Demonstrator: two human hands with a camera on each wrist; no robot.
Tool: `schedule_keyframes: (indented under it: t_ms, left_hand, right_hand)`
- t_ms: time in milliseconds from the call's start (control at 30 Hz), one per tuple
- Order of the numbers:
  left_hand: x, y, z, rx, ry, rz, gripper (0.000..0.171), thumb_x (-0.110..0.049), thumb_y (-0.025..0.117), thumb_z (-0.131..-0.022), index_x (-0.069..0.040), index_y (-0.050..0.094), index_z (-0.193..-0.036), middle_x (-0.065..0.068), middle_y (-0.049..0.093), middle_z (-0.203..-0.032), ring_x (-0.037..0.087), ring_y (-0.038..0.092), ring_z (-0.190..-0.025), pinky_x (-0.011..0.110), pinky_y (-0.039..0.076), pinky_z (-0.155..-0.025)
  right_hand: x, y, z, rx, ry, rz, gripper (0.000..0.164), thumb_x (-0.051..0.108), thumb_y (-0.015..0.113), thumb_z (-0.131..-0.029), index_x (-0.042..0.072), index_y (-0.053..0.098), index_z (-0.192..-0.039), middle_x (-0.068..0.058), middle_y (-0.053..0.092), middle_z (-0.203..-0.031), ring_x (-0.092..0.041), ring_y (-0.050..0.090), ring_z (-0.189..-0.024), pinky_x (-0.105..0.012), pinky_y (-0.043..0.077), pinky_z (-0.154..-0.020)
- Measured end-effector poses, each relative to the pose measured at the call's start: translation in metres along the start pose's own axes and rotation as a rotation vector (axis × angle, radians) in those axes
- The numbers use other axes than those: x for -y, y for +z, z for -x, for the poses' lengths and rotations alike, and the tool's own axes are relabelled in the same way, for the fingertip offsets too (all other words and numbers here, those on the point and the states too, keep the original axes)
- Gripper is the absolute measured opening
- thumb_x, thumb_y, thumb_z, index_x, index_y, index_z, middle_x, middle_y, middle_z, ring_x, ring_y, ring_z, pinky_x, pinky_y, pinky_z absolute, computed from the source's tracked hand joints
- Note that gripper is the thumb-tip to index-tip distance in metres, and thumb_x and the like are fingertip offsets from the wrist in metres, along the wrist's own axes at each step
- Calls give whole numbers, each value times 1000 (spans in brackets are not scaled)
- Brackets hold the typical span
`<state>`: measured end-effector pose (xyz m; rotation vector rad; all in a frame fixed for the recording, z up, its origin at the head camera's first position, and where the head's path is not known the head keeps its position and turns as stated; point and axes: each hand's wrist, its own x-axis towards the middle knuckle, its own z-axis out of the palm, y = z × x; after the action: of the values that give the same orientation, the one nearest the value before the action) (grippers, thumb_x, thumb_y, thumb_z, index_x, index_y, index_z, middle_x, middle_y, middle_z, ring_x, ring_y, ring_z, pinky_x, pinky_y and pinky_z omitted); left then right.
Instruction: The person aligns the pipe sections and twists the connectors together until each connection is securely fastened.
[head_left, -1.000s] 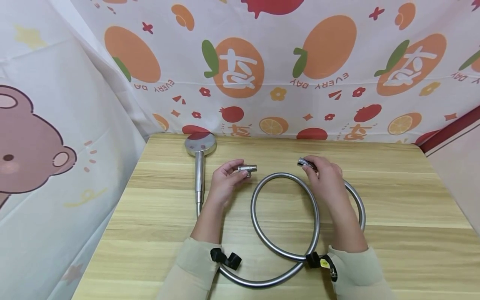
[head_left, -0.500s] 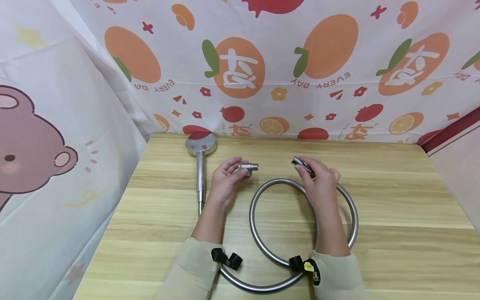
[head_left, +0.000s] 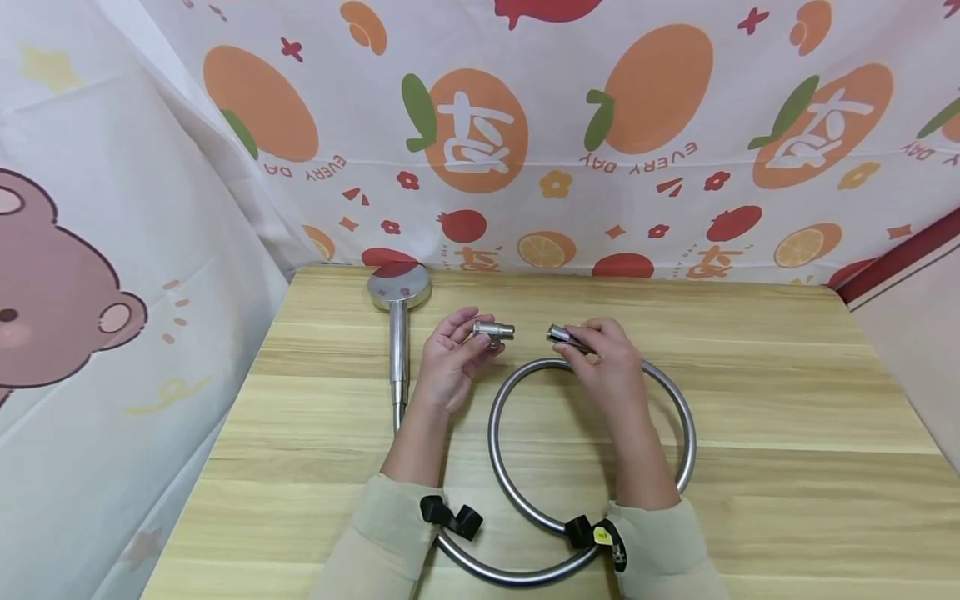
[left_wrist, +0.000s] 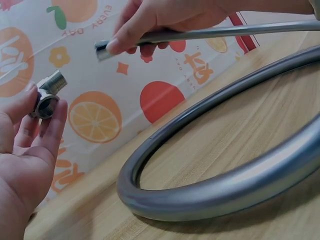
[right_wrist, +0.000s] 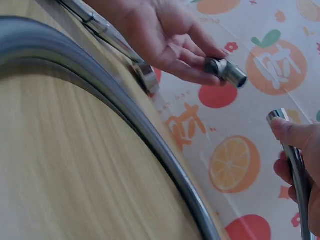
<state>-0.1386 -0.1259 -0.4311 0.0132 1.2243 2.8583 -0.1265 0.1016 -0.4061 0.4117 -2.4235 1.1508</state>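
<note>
Left hand pinching metal fitting, partly covered; right hand gripping hose, partly hidden

A gap parts fitting from hose end; looped hose obstructs the near side.

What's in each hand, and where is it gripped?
The left hand pinches a metal fitting by its body, threaded stub free; the right hand holds the metal hose by its end connector.

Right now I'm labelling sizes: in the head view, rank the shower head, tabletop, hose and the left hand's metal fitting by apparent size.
Tabletop
Hose, though partly hidden
Shower head
Metal fitting, clearly smallest
</note>
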Motion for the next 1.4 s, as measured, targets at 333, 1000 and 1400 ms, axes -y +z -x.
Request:
schedule_keyframes:
  t_ms: [333, 1000, 1400]
  left_hand:
    - [0, 2, 2, 40, -46, -98, 47, 20, 52, -89, -1, 48, -131, 4, 73, -106, 15, 71, -94, 32, 61, -83]
    - [4, 5, 2, 50, -44, -173, 32, 17, 61, -87, -4, 67, -110, 6, 74, -102, 15, 72, -93, 28, 60, -84]
    - [7, 4, 2, 78, -37, -227, 34, 18, 62, -85, -7, 68, -107, 6, 74, -103, 14, 70, -91, 25, 60, -83]
  right_hand:
    - [-10, 12, 4, 85, 7, -102, 28, 22, 78, -83, 9, 76, -107, -1, 71, -95, -12, 66, -82, -22, 59, -71]
    - [-6, 16, 1, 104, -41, -127, 26, 19, 81, -80, 8, 74, -102, -3, 73, -96, -14, 69, -85, -24, 61, -74]
    - [-5, 16, 1, 148, -68, -46, 26, 22, 79, -82, 12, 76, -106, 0, 73, -96, -15, 67, -86, -32, 58, -74]
